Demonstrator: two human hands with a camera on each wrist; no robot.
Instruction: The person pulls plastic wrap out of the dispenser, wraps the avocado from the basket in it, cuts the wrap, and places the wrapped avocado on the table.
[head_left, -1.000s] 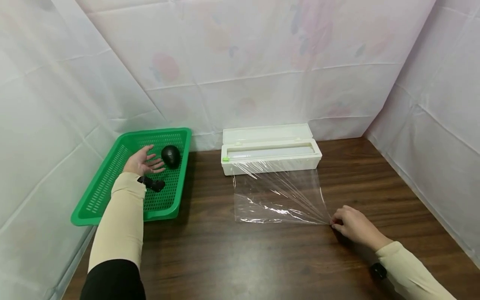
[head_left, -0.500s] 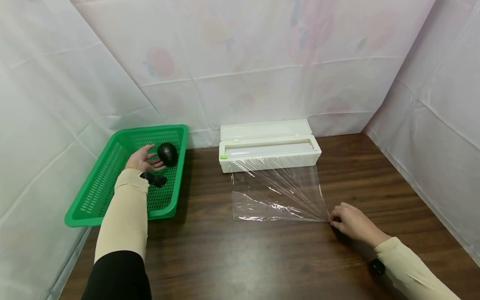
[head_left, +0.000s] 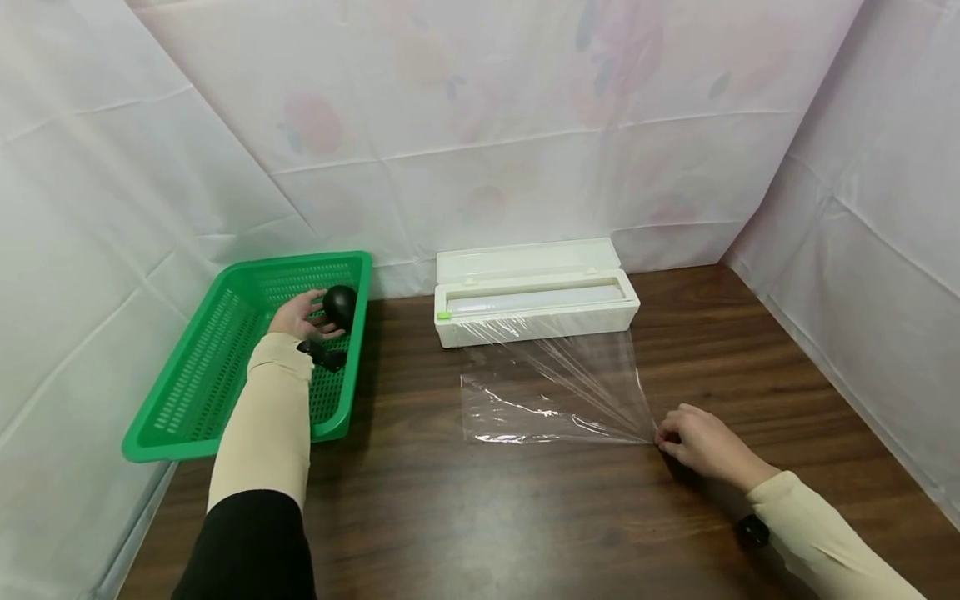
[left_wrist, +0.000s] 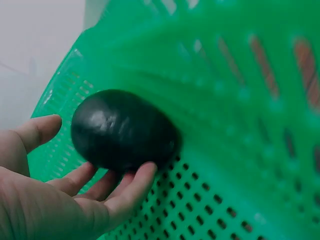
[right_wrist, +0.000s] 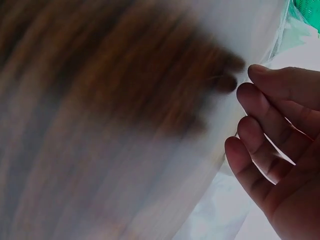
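Note:
In the green basket [head_left: 351, 367], my left hand [head_left: 306, 315] reaches round a glossy black egg-shaped fruit [head_left: 341, 307]. The left wrist view shows its fingertips [left_wrist: 146, 172] touching the underside of the fruit while the thumb [left_wrist: 47, 127] stays apart from it. Over on the right, my right hand [head_left: 705, 443] pinches a corner of clear plastic wrap [head_left: 525, 408] between thumb and index finger, low over the table. The sheet runs, pulled into creases, back to a white wrap dispenser [head_left: 540, 321] with its lid raised. In the right wrist view the other fingers lie loosely bent.
A green slider [head_left: 444, 316] sits at the left end of the dispenser's front edge. White printed cloth [head_left: 480, 142] hangs behind the table and on both sides. Brown wood-grain tabletop [head_left: 480, 508] spreads in front of the dispenser.
My left hand has moved right within the basket, up to the black fruit, and its fingers now touch it. The right hand still holds the wrap corner. The head view has shifted slightly.

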